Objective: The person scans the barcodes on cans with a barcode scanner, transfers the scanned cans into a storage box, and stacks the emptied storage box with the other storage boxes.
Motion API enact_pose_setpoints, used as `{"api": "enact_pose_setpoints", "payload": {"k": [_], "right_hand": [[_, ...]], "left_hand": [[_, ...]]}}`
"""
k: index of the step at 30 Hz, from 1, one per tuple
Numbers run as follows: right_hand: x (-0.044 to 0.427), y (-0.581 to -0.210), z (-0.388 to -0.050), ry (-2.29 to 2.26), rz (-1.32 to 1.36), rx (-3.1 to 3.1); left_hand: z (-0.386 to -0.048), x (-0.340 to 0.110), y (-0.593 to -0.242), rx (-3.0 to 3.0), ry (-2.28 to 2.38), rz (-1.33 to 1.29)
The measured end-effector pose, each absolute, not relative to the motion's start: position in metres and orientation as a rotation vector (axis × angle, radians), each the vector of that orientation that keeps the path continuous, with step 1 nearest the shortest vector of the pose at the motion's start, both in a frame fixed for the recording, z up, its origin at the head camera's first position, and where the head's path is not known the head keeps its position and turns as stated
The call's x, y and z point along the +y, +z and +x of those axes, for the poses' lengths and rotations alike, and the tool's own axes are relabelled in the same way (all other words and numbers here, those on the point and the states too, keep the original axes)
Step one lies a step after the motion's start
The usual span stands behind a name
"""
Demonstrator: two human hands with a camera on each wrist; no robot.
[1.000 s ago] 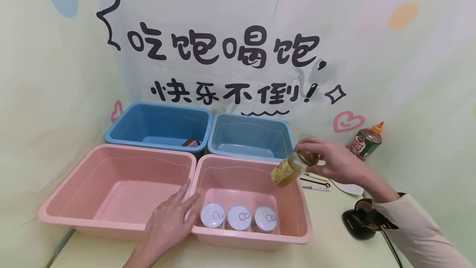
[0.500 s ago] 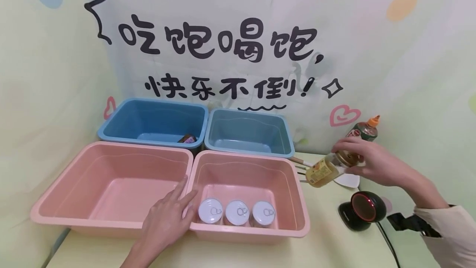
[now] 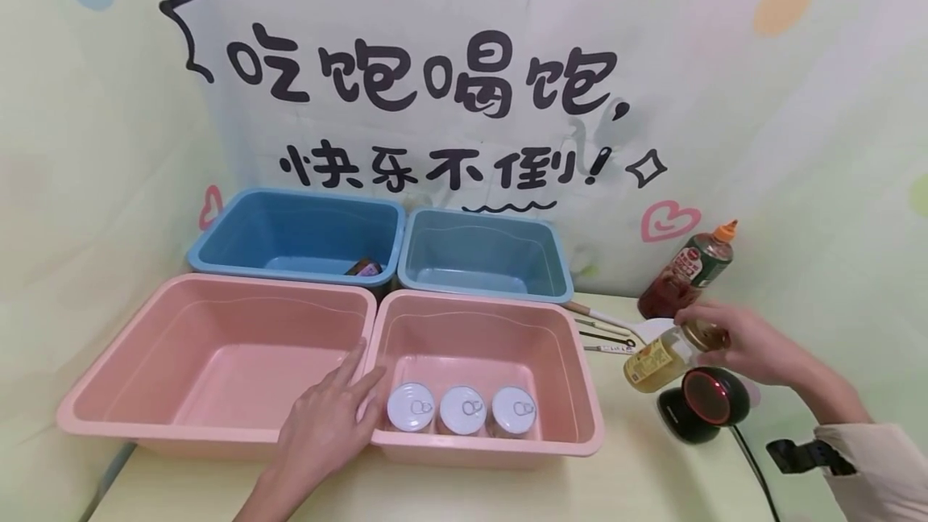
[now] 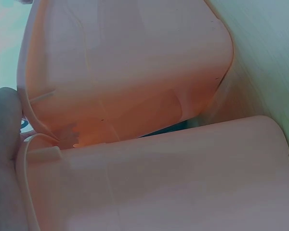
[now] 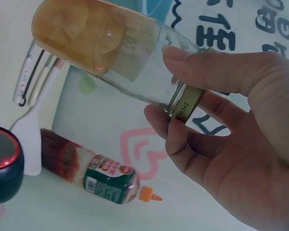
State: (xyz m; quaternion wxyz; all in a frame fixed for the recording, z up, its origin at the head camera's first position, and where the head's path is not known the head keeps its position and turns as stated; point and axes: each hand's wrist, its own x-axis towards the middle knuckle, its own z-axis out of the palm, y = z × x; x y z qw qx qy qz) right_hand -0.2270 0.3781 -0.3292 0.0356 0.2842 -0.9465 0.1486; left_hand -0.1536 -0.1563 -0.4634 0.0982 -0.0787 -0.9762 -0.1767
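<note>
Swings jar from over pink bin with cans to three o'clock of it, above worktop, so apparently not yet placed; pinches its lid end in fingers of right hand; rests left hand, fingers spread, on bin at eight o'clock

Right of centre in the head view, the right hand partly covers the lid of the jar, its label too small to read. Left of centre, the blue bin partly hides a dark thing, unidentifiable. Lower right, the sleeve is cut off; so is the left hand at the left wrist view's left edge.
</note>
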Motion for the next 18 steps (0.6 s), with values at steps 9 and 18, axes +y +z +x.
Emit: {"api": "enact_pose_setpoints", "payload": {"k": [9, 18], "right_hand": [[0.388, -0.345, -0.229, 0.49, 0.823, -3.008], [0.393, -0.357, -0.228, 0.438, 0.681, -3.132]], "left_hand": [[-0.154, -0.157, -0.465, -2.884, -0.513, -0.232], [-0.155, -0.156, -0.467, -2.876, -0.508, -0.244]]}}
